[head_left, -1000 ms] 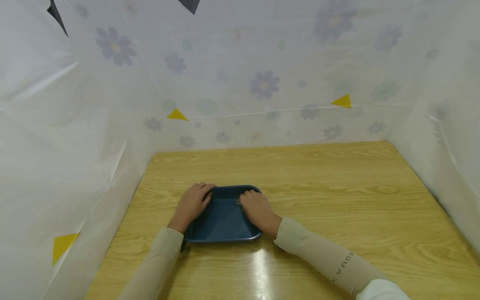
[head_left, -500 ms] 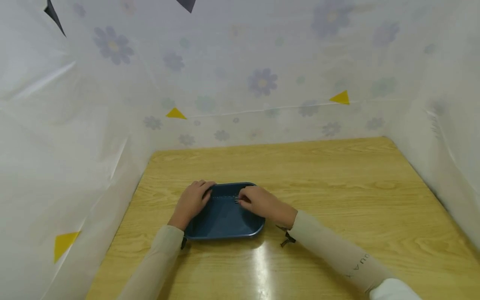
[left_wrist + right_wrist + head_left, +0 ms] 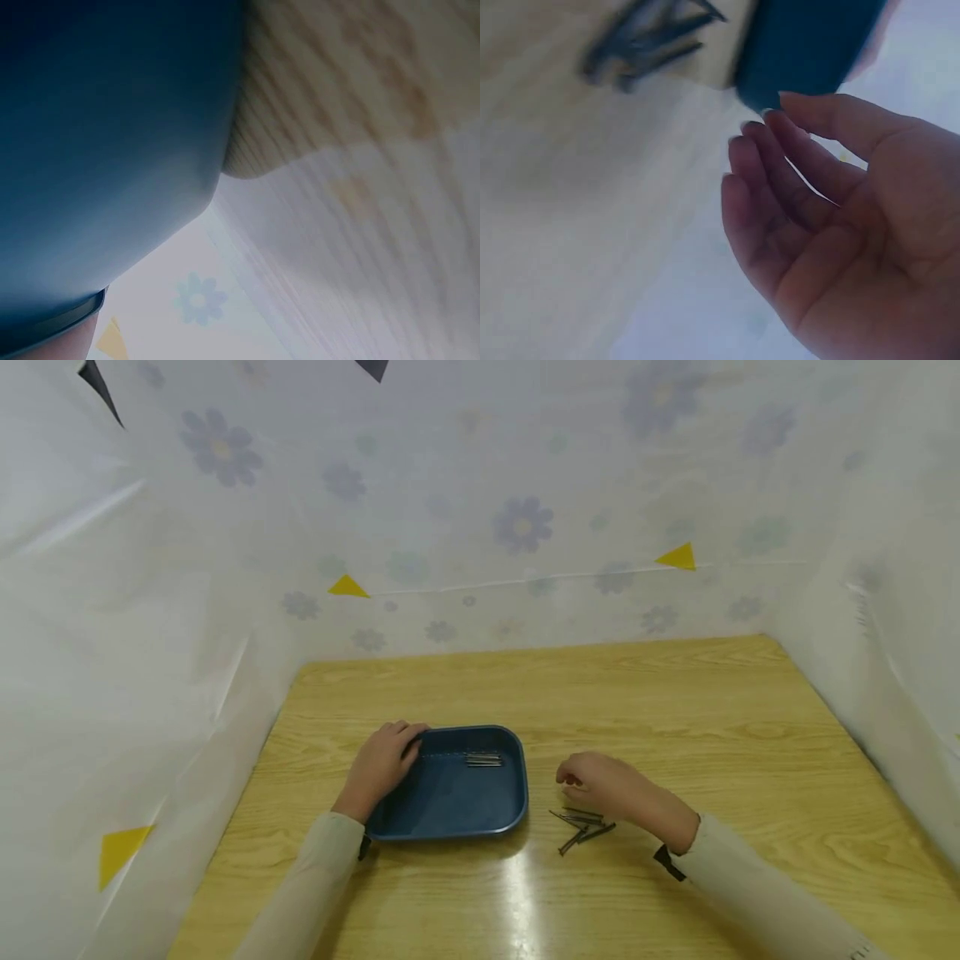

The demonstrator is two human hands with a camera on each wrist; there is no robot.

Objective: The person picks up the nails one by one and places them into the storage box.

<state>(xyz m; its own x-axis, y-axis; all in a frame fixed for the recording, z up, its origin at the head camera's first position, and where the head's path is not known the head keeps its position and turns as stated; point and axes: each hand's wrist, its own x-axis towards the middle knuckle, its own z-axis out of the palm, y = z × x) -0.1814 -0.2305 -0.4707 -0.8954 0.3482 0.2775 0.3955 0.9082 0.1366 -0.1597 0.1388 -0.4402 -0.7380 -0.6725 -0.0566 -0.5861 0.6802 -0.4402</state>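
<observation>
A dark blue rectangular tray (image 3: pixel 453 806) sits on the wooden table. My left hand (image 3: pixel 378 768) grips its far left corner, thumb inside the rim and fingers over the far edge. Several metal nails (image 3: pixel 483 760) lie side by side within the tray, along its far right part. More nails (image 3: pixel 581 828) are in a loose, crossed pile on the table to the right of the tray. Just above this pile is my right hand (image 3: pixel 615 785). In the right wrist view its fingers (image 3: pixel 739 202) are loosely bent with nothing between them; the nails there look blurred.
The wood-grain table (image 3: pixel 637 693) is bordered by pale plastic sheeting (image 3: pixel 450 527) with a flower print at the back and plain sheeting at both sides. Yellow tape pieces (image 3: pixel 678 557) mark the sheeting.
My right hand has left the inside of the tray and moved right, over the pile of nails. The nails it covered in the tray now show. The left hand keeps its grip.
</observation>
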